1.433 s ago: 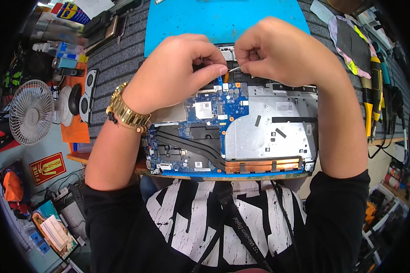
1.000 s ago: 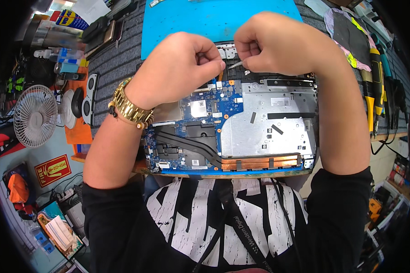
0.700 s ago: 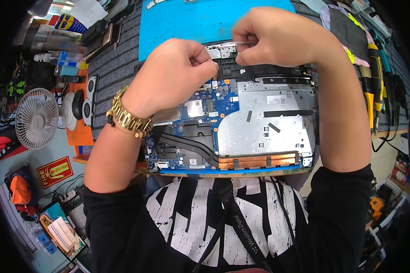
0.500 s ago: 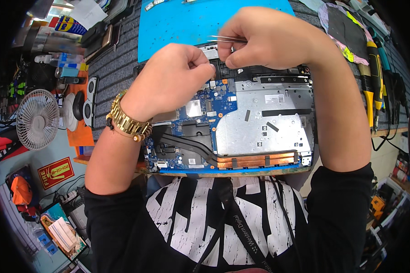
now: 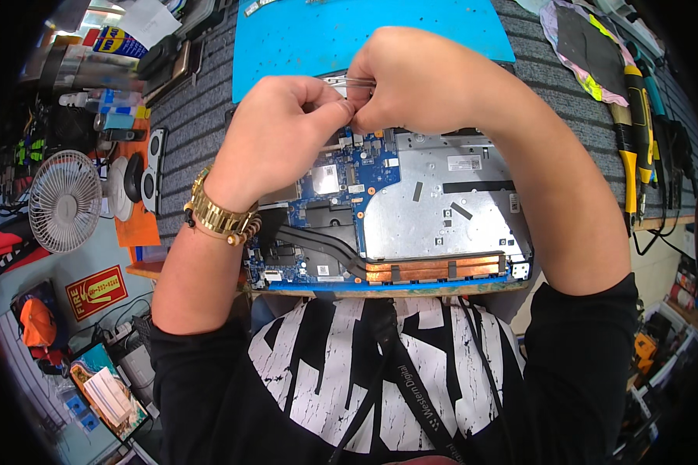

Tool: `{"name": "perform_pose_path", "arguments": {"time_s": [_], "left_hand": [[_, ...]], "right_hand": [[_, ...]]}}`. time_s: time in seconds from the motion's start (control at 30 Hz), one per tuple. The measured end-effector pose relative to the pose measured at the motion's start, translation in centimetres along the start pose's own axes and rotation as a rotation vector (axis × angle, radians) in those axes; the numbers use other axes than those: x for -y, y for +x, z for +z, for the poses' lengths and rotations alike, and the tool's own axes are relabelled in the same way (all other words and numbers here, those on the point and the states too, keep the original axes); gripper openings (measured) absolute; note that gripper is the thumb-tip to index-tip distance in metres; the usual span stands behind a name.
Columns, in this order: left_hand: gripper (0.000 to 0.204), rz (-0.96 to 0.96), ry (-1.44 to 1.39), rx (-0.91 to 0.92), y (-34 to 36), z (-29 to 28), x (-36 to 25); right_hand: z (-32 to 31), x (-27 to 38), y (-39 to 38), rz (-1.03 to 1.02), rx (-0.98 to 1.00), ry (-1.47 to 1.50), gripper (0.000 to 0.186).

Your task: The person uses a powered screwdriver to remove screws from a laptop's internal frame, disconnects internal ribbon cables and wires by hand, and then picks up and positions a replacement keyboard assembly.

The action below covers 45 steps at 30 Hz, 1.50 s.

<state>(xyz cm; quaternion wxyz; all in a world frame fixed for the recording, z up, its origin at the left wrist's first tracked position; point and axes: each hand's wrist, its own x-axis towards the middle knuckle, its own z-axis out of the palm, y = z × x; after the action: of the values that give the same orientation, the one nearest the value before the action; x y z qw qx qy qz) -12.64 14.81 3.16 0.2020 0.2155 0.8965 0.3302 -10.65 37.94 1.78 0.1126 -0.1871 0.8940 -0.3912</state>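
Note:
An opened laptop base (image 5: 434, 201) lies in front of me, with a blue circuit board (image 5: 376, 167), a bare silver metal plate and a copper heat pipe (image 5: 434, 269) along its near edge. Both hands meet over its far edge. My right hand (image 5: 419, 81) is closed around a pair of thin metal tweezers (image 5: 354, 82), whose tips point left. Thumb and forefinger of my left hand (image 5: 275, 143) are pinched together beside the right fingertips. Whatever sits between the left fingers is hidden or too small to make out.
A blue work mat (image 5: 310, 46) lies beyond the laptop on a grey ribbed surface (image 5: 198, 128). At the left are a white fan (image 5: 64, 202) and a silver bar-shaped part (image 5: 154, 172). Yellow-black hand tools (image 5: 630, 147) lie at the right beside a dark pad.
My right hand has come left and nearer to me with the tweezers, so its fingertips now touch or almost touch the left ones. The left hand has shifted slightly left.

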Motion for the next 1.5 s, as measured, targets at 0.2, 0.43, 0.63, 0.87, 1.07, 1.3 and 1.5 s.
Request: {"name": "perform_pose_path", "arguments": {"time_s": [0.2,0.43,0.63,0.87,1.07,1.3,1.5], "left_hand": [[0.027,0.037,-0.01,-0.029,0.0,-0.1,0.6],[0.027,0.112,0.013,-0.03,-0.4,-0.6,0.9],[0.025,0.117,-0.035,-0.023,-0.6,-0.3,1.2],[0.015,0.267,0.028,-0.071,-1.3,-0.4,1.0],[0.016,0.566,0.445,-0.072,-3.1,-0.9,0.8],[0.028,0.621,0.445,-0.109,-4.1,-0.4,1.7],[0.032,0.607,0.442,-0.116,-4.8,-0.1,2.1]], "right_hand": [[-0.1,-0.1,0.0,-0.013,-0.009,-0.009,0.021],[0.0,0.0,0.0,0.019,-0.011,-0.05,0.018],[0.0,0.2,-0.1,0.042,-0.011,-0.054,0.018],[-0.1,0.2,0.0,0.063,0.002,-0.075,0.019],[0.1,0.0,0.0,0.046,-0.006,-0.078,0.021],[-0.2,-0.4,0.0,0.025,0.037,0.025,0.02],[-0.2,-0.8,0.1,-0.054,0.06,0.099,0.016]]}}
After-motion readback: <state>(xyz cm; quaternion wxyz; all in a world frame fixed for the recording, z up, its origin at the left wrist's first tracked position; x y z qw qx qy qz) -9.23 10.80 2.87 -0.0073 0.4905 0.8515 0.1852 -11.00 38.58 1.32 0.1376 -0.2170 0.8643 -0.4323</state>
